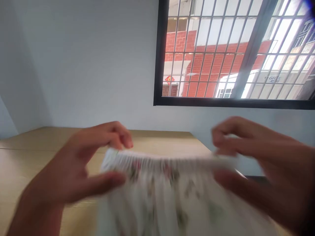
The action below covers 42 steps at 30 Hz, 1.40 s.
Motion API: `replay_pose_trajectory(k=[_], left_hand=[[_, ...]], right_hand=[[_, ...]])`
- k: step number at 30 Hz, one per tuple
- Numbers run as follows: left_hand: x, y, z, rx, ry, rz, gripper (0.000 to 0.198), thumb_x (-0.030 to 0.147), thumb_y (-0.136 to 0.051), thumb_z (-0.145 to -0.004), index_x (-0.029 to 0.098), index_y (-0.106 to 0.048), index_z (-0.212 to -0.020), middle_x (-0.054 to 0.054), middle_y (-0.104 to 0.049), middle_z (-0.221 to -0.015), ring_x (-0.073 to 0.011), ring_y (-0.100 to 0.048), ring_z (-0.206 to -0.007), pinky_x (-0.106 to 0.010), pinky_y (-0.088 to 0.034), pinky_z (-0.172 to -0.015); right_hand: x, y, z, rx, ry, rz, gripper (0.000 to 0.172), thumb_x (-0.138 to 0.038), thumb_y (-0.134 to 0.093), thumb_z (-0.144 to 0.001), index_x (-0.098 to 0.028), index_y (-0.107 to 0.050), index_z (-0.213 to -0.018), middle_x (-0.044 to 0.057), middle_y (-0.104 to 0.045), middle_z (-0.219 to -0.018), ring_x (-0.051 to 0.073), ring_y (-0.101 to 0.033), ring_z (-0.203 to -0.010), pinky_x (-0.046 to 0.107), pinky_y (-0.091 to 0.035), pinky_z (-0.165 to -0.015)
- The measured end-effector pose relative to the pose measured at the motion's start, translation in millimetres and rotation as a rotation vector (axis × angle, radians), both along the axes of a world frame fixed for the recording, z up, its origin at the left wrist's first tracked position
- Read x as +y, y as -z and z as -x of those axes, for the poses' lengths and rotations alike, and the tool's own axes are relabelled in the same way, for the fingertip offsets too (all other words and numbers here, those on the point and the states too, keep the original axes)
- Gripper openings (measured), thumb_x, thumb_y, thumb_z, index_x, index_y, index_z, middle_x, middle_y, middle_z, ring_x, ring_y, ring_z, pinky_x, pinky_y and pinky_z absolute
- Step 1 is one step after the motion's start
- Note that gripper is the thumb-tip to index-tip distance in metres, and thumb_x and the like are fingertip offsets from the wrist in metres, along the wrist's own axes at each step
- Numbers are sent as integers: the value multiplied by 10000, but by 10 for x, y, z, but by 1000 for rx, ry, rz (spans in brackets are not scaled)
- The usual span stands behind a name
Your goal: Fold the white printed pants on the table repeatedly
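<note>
A white garment [167, 193] printed with flowers and leaves hangs in front of me, its gathered elastic waistband [157, 162] running across the top. Whether it is a skirt, shorts or trousers cannot be made out, as its lower part leaves the frame. At the band's left end is my left hand [86, 164], thumb on the front and curled fingers at the upper edge. My right hand [261, 164] grips the right end likewise, thumb below and bent fingers above. Both hands and the cloth are smeared by motion.
Behind the garment, a light wooden surface [31, 167] reaches back to a pale wall [98, 65]. A dark-framed window [157, 59] with metal bars is at the upper right, with a red brick building outside.
</note>
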State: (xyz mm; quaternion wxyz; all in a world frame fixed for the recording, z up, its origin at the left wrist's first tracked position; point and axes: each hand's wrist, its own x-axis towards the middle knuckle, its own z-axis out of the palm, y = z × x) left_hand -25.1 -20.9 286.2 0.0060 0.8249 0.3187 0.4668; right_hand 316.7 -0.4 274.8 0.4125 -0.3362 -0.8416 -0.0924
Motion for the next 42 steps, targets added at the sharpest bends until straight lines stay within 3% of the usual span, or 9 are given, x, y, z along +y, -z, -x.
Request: replay_pose_trajectory(k=[3, 5, 11, 14, 17, 28, 34, 39, 42], left_hand=[[681, -149, -40, 121, 68, 116, 230, 382, -682, -823, 173, -591, -850, -15, -587, -979, -143, -569, -865, -246, -453, -825], [1218, 21, -14, 140, 21, 391, 241, 374, -649, -821, 174, -583, -938, -18, -582, -952, -155, -574, -882, -250, -457, -819], [2121, 1353, -18, 192, -142, 570, 616, 149, -520, -686, 137, -532, -1302, -152, -544, -1257, -213, -584, -948, -364, -472, -894], [2021, 1873, -150, 226, -119, 578, 540, 113, -489, -684, 135, -600, -1211, -140, -569, -1241, -234, -557, -1067, -361, -431, -973], [1794, 2085, -288, 274, -61, 595, 364, 148, -483, -760, 194, -655, -1077, -68, -628, -1110, -206, -555, -1045, -320, -419, -955], [1437, 1962, 5, 455, -107, 893, 416, 473, -483, -892, 160, -575, -633, -17, -514, -677, -216, -510, -911, -239, -352, -654], [1007, 2035, 280, 420, -102, 1003, 201, 370, -599, -801, 178, -653, -823, -1, -623, -970, -173, -542, -885, -240, -420, -751], [558, 2035, 557, 359, -409, 803, 439, 458, -366, -964, 180, -577, -697, -50, -598, -940, -230, -523, -986, -430, -375, -998], [479, 2183, 318, 142, -287, 654, 556, 546, -239, -1003, 207, -617, -777, -65, -617, -959, -224, -563, -990, -381, -438, -971]], right_hand=[[643, -221, 110, -75, -80, 186, 375, -551, -591, -913, -196, -564, -795, 36, -587, -926, 182, -555, -787, 317, -438, -733], [1180, -83, 161, -141, -124, 395, 374, -551, -570, -916, -187, -561, -828, 28, -573, -912, 175, -537, -824, 309, -433, -778], [2200, 1308, 201, -200, 96, 598, 295, -194, -624, -843, -137, -583, -1129, 104, -614, -1029, 184, -594, -802, 294, -478, -706], [2218, 1857, 214, -169, 195, 513, 457, -88, -615, -798, -140, -544, -1246, 161, -532, -1245, 268, -565, -1048, 387, -471, -848], [2133, 2087, 259, -158, 155, 399, 306, -89, -494, -895, -152, -585, -1181, 129, -511, -1284, 251, -485, -1188, 406, -399, -983], [2365, 2300, 85, -253, 155, 372, 347, -343, -437, -951, -228, -601, -1234, 75, -553, -1323, 254, -480, -1228, 472, -376, -1006], [2455, 2344, -102, -250, 225, 380, 375, -377, -410, -954, -222, -591, -1243, 74, -534, -1353, 266, -458, -1259, 560, -314, -1043], [2392, 2276, -85, -224, 222, 353, 347, -331, -500, -885, -221, -616, -1193, 95, -570, -1283, 287, -490, -1204, 608, -251, -1062], [2302, 2196, -24, -196, 208, 313, 223, -264, -553, -806, -203, -657, -994, 90, -629, -1116, 261, -557, -1059, 558, -251, -1086]])
